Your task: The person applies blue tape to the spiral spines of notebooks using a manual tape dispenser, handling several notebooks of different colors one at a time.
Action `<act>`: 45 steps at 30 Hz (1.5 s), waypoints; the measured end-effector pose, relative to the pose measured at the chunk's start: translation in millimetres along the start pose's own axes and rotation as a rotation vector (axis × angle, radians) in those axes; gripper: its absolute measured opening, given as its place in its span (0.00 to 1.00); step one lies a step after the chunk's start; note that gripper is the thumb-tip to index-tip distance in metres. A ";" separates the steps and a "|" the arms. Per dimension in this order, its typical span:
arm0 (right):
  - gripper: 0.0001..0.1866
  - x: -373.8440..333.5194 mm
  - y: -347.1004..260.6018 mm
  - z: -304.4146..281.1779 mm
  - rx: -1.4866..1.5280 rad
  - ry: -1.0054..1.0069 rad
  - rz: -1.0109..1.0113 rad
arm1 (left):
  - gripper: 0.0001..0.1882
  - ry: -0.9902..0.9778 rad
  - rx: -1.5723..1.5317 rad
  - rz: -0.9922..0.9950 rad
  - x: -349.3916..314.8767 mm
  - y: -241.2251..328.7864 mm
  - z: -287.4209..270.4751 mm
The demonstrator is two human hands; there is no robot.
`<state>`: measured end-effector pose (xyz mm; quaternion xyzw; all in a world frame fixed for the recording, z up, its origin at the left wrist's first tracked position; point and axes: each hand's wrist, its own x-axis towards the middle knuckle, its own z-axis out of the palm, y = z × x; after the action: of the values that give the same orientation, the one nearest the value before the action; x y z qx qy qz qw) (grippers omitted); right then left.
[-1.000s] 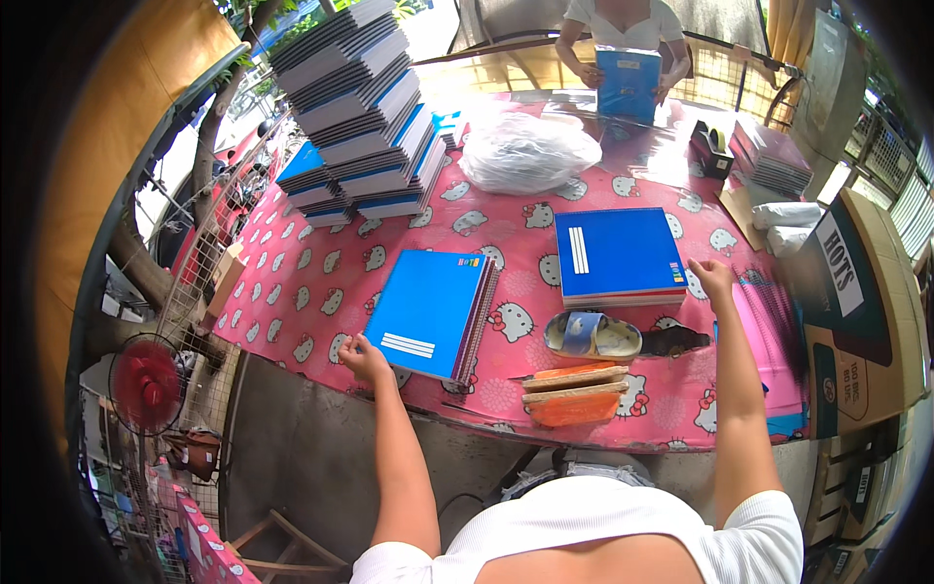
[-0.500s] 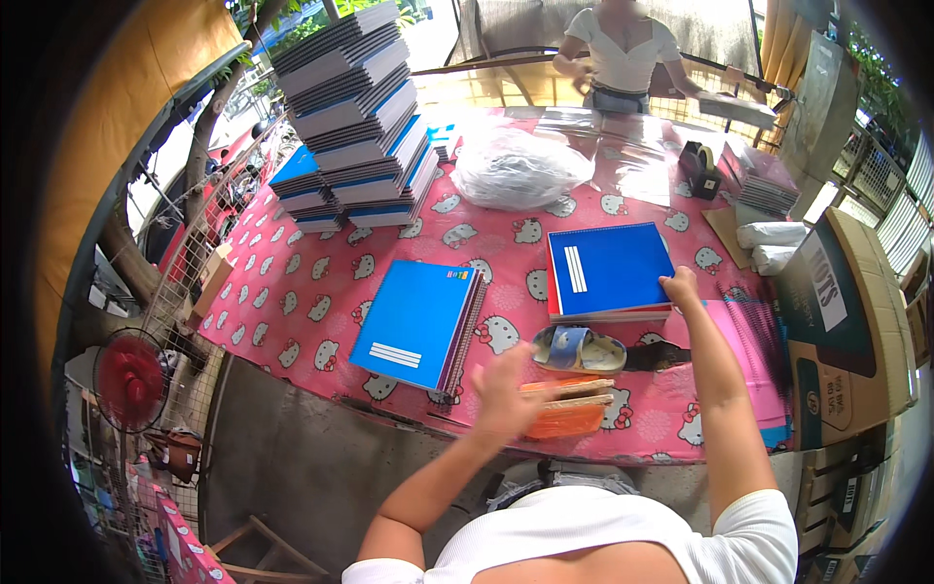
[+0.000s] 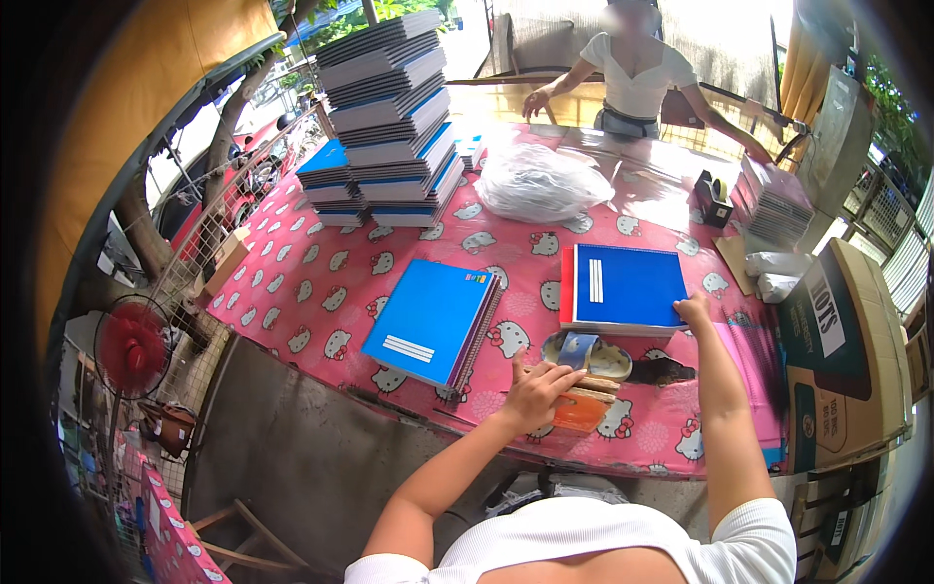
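Observation:
My right hand (image 3: pixel 693 310) closes on the lower right edge of a dark blue spiral notebook (image 3: pixel 630 282), which tops a small pile with a red cover showing at its left. My left hand (image 3: pixel 541 397) rests on an orange-and-wood block (image 3: pixel 584 409), thumb apart and fingers laid along its wooden top; the hand hides the block's left part. Behind the block lies a blue-and-cream slipper-like thing (image 3: pixel 595 356). To the left sits another pile of spiral notebooks under a bright blue cover (image 3: pixel 428 316).
A tall stack of notebooks (image 3: pixel 389 127) rises at the far left. Beyond the middle lies a clear plastic bundle (image 3: pixel 540 185). A tape dispenser (image 3: pixel 715 198), a notebook stack (image 3: pixel 772 204) and a large carton (image 3: pixel 842 341) line the right. Across the table stands another person (image 3: pixel 637 83).
My left hand has come down onto the orange-and-wood block. My right hand stays at the notebook's edge. The other person's notebooks have gone down onto the far right stack.

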<state>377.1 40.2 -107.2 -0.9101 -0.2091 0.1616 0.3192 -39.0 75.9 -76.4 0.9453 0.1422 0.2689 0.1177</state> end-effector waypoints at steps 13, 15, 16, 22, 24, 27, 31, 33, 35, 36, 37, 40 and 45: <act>0.23 -136.8 -127.0 44.8 -0.388 -0.141 -1.282 | 0.25 0.003 0.011 0.015 -4.0 -1.0 -7.3; 0.19 -141.8 -128.7 62.4 -0.533 -0.180 -1.309 | 0.25 0.006 0.029 0.032 -0.3 -1.8 -5.6; 0.17 -135.3 -123.8 71.4 -0.612 -0.210 -1.284 | 0.25 0.001 0.008 0.036 2.7 0.0 -4.6; 0.08 -127.0 -115.5 94.2 -0.606 -0.161 -1.255 | 0.25 0.001 -0.027 0.036 2.3 -3.1 -2.9; 0.07 -117.0 -123.0 89.0 -0.529 -0.333 -1.262 | 0.25 -0.006 -0.036 0.037 0.8 -4.5 -3.0; 0.07 -100.3 -128.9 80.7 -0.379 -0.440 -1.276 | 0.26 -0.002 -0.038 0.063 4.5 -5.6 -2.2; 0.08 -98.7 -127.5 85.5 -0.321 -0.453 -1.251 | 0.26 -0.014 -0.021 0.051 3.8 -3.9 -4.1; 0.08 -98.4 -126.1 86.5 -0.305 -0.453 -1.246 | 0.27 -0.004 -0.019 0.044 3.2 -3.0 -4.2; 0.08 -98.5 -123.5 88.8 -0.291 -0.451 -1.227 | 0.27 -0.001 -0.022 0.033 3.7 -0.8 -3.9; 0.08 -98.8 -124.3 89.8 -0.339 -0.455 -1.221 | 0.27 0.002 -0.023 0.027 4.0 0.0 -4.1; 0.09 -99.3 -125.5 91.3 -0.388 -0.459 -1.215 | 0.27 0.006 -0.026 0.023 4.0 0.2 -3.9; 0.10 -98.3 -125.4 90.9 -0.397 -0.478 -1.207 | 0.27 -0.002 -0.040 0.003 4.0 0.8 -4.4; 0.16 -97.9 -123.8 80.5 -0.289 -0.429 -1.070 | 0.32 -0.236 -0.105 -0.139 22.4 9.0 -22.5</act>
<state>224.1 122.0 -71.1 -0.6596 -0.7184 0.1285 0.1797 -31.1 78.2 -44.4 0.9508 0.1784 0.1543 0.2009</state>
